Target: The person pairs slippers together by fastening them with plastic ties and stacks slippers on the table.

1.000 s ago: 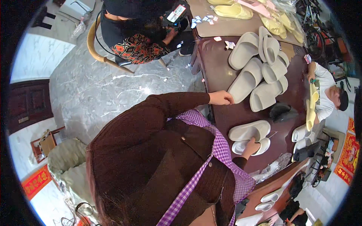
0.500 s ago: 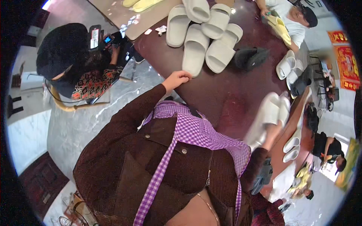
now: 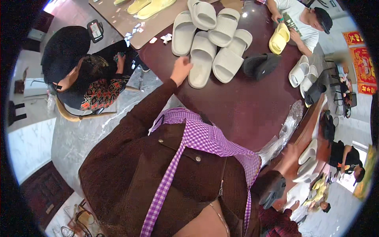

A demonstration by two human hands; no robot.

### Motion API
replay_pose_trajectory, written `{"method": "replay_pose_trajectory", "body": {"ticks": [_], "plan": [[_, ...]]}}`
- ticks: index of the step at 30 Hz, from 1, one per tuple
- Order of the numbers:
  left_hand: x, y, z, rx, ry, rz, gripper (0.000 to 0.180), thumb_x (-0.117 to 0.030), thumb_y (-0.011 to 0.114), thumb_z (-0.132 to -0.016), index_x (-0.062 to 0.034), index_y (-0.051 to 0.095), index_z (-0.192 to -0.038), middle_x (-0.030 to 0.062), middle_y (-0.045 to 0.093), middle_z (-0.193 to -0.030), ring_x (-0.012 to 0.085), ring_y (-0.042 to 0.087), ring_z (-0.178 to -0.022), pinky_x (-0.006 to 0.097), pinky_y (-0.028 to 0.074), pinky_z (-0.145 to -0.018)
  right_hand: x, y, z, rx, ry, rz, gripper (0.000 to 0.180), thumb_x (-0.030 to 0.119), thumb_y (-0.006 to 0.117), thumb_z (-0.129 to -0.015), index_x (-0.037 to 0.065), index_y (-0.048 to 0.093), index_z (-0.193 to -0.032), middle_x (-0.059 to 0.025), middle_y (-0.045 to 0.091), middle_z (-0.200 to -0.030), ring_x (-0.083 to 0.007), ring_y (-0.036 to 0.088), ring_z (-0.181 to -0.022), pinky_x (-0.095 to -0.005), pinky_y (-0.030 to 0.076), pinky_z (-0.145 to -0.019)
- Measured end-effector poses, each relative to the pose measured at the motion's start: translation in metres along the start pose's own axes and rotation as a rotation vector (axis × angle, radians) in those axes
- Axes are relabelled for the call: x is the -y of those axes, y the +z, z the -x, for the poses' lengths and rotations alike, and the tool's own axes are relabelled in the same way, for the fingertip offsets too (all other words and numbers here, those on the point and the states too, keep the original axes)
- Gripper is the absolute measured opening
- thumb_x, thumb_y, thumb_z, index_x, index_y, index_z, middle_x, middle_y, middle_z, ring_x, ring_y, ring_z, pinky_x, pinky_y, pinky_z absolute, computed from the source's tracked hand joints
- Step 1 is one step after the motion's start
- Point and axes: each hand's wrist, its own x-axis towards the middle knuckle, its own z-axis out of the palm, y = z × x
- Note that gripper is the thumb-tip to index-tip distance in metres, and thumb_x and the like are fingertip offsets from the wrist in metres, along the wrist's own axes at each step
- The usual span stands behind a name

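Observation:
My left hand is at the left edge of a grey slide slipper, its fingers curled. Whether they grip that edge or anything else is hidden. This slipper lies in a cluster of several matching ones on the dark red table. At the lower right, my right hand is smeared by motion, so its fingers cannot be read. Beyond it, a pale slipper and another blurred pale slipper rest on the brown ledge. Crumpled clear plastic lies beside this hand at the table edge.
A black slipper lies right of the cluster. Across the table, a person handles a yellow slipper. Another person sits at left. Yellow slippers and white scraps lie on a beige surface.
My right hand has swung down and right; the pale slippers it held are off the table edge, uncovering the plastic. My left hand has shifted up along the slipper. The far person has lowered the yellow slipper.

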Motion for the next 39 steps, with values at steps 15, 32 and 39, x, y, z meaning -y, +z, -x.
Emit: {"method": "replay_pose_trajectory", "body": {"ticks": [15, 32, 39], "plan": [[-0.020, 0.006, -0.142, 0.030, 0.362, -0.724, 0.086, -0.036, 0.076, -0.057, -0.0016, 0.037, -0.125, 0.0209, 0.039, -0.127, 0.0380, 0.041, -0.115, 0.046, 0.035, -0.094, 0.079, 0.297, 0.099, 0.699, -0.307, -0.188, 0.025, 0.010, 0.055, -0.083, -0.002, 0.059, -0.104, -0.0069, 0.063, -0.080, -0.0108, 0.056, -0.065, -0.0237, 0.045, -0.058], [-0.027, 0.009, -0.144, -0.177, 0.209, -0.294, 0.033, -0.020, 0.066, -0.065, 0.0045, 0.055, -0.083, 0.0267, 0.058, -0.083, 0.0409, 0.056, -0.083, 0.045, 0.043, -0.070, 0.086, 0.272, 0.117, 0.683, 0.052, -0.233, 0.024, 0.007, 0.053, -0.083, -0.004, 0.057, -0.103, -0.0064, 0.061, -0.077, -0.0115, 0.056, -0.064, -0.0239, 0.045, -0.058], [-0.045, -0.029, -0.030, -0.055, 0.277, -0.372, 0.027, -0.015, 0.065, -0.065, 0.0038, 0.056, -0.082, 0.0222, 0.059, -0.078, 0.0332, 0.057, -0.075, 0.038, 0.044, -0.068, 0.050, 0.283, 0.111, 0.619, -0.116, -0.292, 0.022, 0.008, 0.053, -0.082, -0.004, 0.058, -0.100, -0.0071, 0.062, -0.076, -0.0125, 0.057, -0.063, -0.0249, 0.046, -0.058]]}}
